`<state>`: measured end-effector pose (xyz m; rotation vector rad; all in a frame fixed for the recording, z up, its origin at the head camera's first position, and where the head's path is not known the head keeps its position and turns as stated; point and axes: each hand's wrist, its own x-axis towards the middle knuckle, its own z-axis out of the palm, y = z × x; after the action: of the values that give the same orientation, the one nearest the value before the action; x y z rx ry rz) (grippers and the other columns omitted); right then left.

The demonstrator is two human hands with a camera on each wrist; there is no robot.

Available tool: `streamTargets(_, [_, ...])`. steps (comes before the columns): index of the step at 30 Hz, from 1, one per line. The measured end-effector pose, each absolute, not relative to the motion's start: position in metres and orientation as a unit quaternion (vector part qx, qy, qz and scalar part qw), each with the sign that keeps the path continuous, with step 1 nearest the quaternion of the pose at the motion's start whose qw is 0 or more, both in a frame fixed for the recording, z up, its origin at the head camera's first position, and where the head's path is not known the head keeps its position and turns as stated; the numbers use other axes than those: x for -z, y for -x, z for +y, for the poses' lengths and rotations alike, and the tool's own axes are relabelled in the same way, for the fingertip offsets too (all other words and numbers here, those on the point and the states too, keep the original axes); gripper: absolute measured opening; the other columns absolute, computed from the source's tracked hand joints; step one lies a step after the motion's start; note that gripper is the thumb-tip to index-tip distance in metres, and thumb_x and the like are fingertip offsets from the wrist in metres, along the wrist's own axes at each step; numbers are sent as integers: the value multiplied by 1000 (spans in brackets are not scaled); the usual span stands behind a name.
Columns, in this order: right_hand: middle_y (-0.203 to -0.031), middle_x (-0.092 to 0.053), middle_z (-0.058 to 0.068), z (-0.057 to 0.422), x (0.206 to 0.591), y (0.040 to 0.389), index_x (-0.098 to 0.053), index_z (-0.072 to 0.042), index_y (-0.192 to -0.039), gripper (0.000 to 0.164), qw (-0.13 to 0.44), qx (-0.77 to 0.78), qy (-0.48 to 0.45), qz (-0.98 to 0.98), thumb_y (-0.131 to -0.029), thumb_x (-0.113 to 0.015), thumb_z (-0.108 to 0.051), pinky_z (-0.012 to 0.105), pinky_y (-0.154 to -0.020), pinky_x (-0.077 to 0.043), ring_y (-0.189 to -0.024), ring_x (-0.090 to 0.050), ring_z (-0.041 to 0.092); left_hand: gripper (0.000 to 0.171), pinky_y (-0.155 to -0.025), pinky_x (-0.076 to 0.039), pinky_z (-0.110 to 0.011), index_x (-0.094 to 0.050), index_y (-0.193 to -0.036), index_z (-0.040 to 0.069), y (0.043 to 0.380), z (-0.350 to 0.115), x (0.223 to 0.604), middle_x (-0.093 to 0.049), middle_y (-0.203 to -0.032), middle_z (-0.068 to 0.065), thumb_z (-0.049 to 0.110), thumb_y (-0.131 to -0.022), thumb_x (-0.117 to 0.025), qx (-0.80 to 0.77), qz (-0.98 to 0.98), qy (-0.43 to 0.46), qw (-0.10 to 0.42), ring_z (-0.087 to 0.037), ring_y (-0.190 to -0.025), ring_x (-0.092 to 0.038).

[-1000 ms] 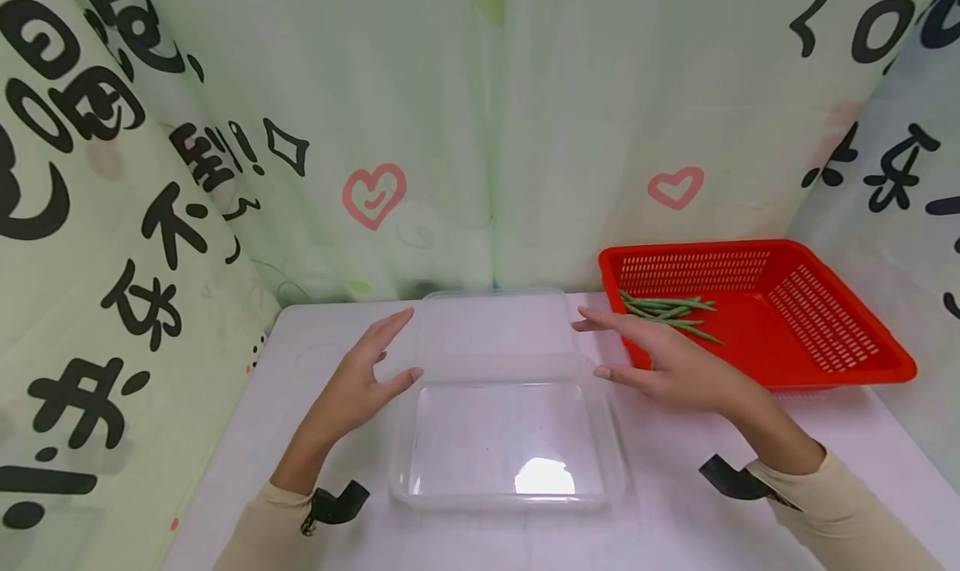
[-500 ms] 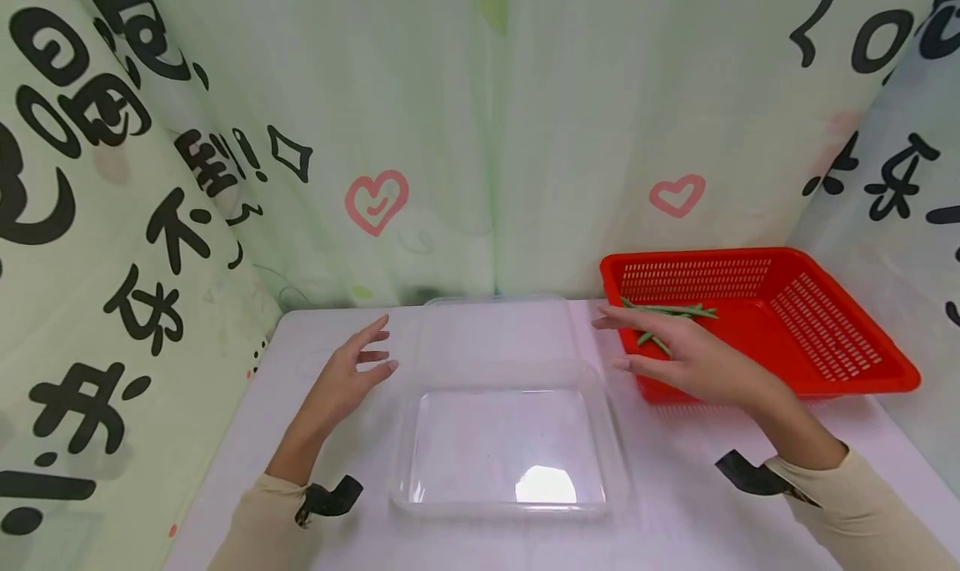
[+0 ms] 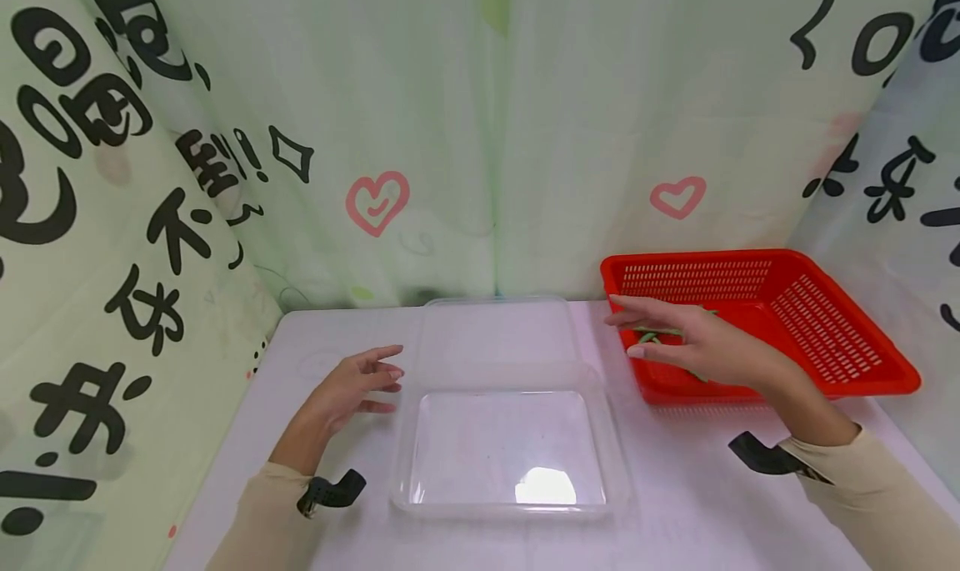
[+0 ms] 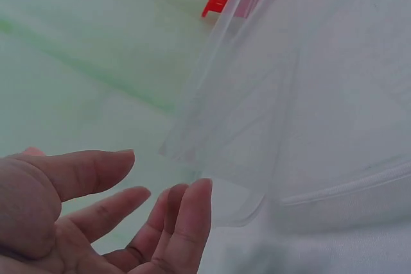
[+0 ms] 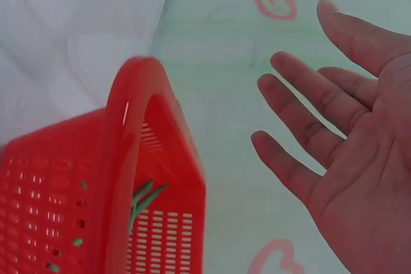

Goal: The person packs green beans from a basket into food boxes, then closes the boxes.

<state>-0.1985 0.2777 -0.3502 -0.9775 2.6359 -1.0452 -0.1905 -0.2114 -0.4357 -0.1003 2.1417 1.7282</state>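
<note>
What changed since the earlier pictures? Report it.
The right hand moved right, now hiding more of the green beans in the head view; the left hand drew back slightly leftward. Nothing was gripped or released. The clear container and red basket stayed put.

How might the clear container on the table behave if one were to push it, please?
The clear container looks thin-walled, so it is probably light and may flex. Its glossy surface may prove slippery. Lying broad and flat, it seems unlikely to tip.

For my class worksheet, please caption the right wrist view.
An empty right hand, fingers apart, near a red basket holding green beans.
</note>
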Motion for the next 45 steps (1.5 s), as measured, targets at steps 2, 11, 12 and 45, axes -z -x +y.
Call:
streamTargets(2, [-140, -62, 1, 280, 350, 202, -38, -27, -157, 66, 74, 342, 320, 880, -98, -69, -24, 23, -89, -56, -121, -63, 27, 54, -84, -60, -39, -47, -151, 8, 192, -212, 438, -56, -131, -20, 14, -100, -63, -618, 758, 46, 205, -25, -107, -63])
streamTargets(11, [-140, -61, 10, 293, 346, 219, -38, -23, -157, 67, 92, 349, 315, 878, -98, -69, -23, 21, -92, -54, -120, -61, 8, 40, -81, -61, -39, -60, -138, 5, 193, -206, 442, -59, -129, -16, 14, -99, -65, -603, 765, 56, 219, -31, -107, -60])
streamTargets(12, [-140, -61, 10, 295, 345, 221, -38, -24, -157, 67, 93, 347, 312, 879, -97, -69, -23, 20, -92, -54, -120, -61, 6, 40, -81, -61, -39, -60, -137, 4, 193, -206, 441, -59, -127, -16, 14, -99, -65, -605, 764, 57, 219, -31, -106, -60])
streamTargets(45, [-136, -63, 9, 345, 365, 285, -57, -16, -144, 60, 176, 289, 254, 906, -89, -79, -22, 24, -85, -57, -126, -56, 31, 39, -75, -61, -37, -57, -133, -2, 194, -206, 446, -61, -115, -16, 13, -98, -65, -618, 753, 54, 221, -27, -97, -61])
